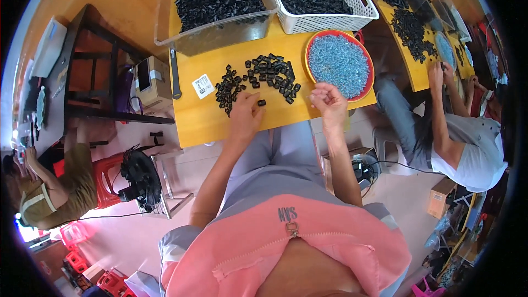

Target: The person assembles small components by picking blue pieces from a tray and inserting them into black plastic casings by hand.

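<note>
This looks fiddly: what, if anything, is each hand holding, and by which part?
The left hand has a small black cylindrical piece at its fingertips; whether it's gripped, or the right hand holds anything, can't be told.

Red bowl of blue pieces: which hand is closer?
Right. The right hand is at the near-left edge of the red bowl; the left hand is farther left, beside a black piece.

Cardboard box; red plastic chair.
</note>
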A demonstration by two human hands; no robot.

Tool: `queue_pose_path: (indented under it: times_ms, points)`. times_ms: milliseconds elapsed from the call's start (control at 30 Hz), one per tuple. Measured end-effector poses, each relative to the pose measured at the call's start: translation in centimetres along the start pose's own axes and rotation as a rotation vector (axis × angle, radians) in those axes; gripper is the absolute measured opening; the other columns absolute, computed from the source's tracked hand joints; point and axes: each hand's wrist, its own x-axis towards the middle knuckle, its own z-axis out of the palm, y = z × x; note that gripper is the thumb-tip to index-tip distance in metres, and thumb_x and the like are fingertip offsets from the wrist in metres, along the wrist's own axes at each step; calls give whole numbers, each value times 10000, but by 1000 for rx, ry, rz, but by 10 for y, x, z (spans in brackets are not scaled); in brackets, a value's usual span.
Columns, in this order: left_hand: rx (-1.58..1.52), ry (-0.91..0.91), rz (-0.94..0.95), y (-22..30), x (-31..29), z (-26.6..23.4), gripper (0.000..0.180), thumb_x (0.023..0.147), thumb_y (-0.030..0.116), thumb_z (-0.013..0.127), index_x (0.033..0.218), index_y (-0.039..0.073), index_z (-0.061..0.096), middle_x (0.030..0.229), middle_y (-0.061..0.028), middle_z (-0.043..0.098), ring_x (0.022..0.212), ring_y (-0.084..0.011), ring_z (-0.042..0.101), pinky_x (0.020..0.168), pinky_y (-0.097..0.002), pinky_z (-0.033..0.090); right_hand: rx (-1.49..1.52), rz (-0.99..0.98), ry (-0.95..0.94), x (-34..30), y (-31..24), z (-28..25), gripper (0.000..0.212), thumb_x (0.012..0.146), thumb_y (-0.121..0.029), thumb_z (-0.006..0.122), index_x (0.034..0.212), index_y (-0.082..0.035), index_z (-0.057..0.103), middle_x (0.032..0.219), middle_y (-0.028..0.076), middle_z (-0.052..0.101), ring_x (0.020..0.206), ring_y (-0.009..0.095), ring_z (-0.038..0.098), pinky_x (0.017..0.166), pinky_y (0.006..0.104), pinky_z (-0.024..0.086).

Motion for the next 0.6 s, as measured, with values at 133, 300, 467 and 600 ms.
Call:
queue_pose_path:
  times_ms: [133,300,467,600]
  points:
    - [72,17,-2,3,0,9,247,672,-13,612,917,7,588,917,-110,513,769,-263,553,664,-346,446,-45,-24,-84,-10,11,19,291,682,89,632,945,-30,592,807,11,592,699,61,540,585,173,432]
    - [-56,-50,-145,1,2,5,208,674,-4,640,875,8,588,802,-71,562,669,-195,562,636,-289,454,-75,12,-183,-18,16,38,290,677,85,644,940,-28,596,792,8,594,714,55,541,588,167,421]
    - [-737,-39,-292,-3,-6,-1,136,722,16,654,848,10,603,802,-30,602,670,-81,535,640,-214,445,-14,25,-250,-24,9,57,285,689,86,648,947,-16,584,810,12,591,745,55,552,640,174,454]
    - [-1082,-20,-376,-6,-13,-3,132,765,6,613,894,29,592,870,-32,598,762,-90,562,691,-217,453,-11,19,-270,-27,-2,64,286,702,94,637,961,-8,575,819,20,589,754,62,556,660,174,461]
